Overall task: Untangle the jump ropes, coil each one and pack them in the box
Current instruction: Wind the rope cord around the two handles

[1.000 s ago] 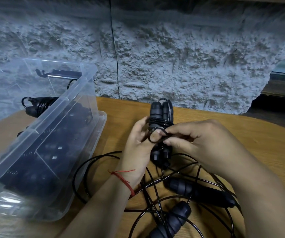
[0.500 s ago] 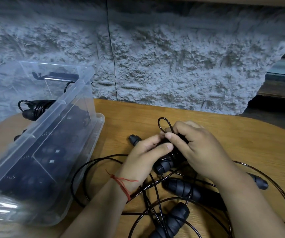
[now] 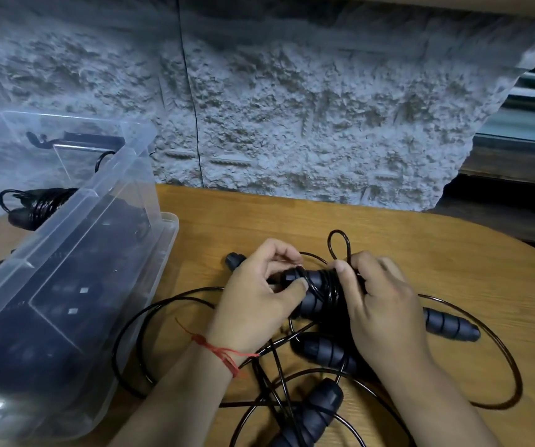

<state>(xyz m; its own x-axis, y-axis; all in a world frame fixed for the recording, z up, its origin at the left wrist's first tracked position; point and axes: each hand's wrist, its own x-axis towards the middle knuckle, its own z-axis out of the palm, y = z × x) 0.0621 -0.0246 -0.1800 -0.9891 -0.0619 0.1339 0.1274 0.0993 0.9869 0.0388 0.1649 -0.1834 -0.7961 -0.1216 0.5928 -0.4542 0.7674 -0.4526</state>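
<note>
A coiled black jump rope (image 3: 319,290), its cord wound round its two handles, lies low over the wooden table between both hands. My left hand (image 3: 256,300) grips its left end, thumb pressed on the cord. My right hand (image 3: 383,304) holds its right end and pinches a small cord loop (image 3: 338,243) that sticks up. Below lie loose black handles (image 3: 324,351) (image 3: 311,414) (image 3: 451,325) in a tangle of cord (image 3: 162,311). The clear plastic box (image 3: 75,253) stands at the left with coiled ropes (image 3: 38,206) inside.
A rough grey stone wall (image 3: 292,124) closes the far side of the table (image 3: 388,233). The table's edge curves away at the right. A red thread circles my left wrist (image 3: 219,351).
Both hands have brought the wound bundle down from upright in the air to lying sideways just over the table. My view has tilted slightly.
</note>
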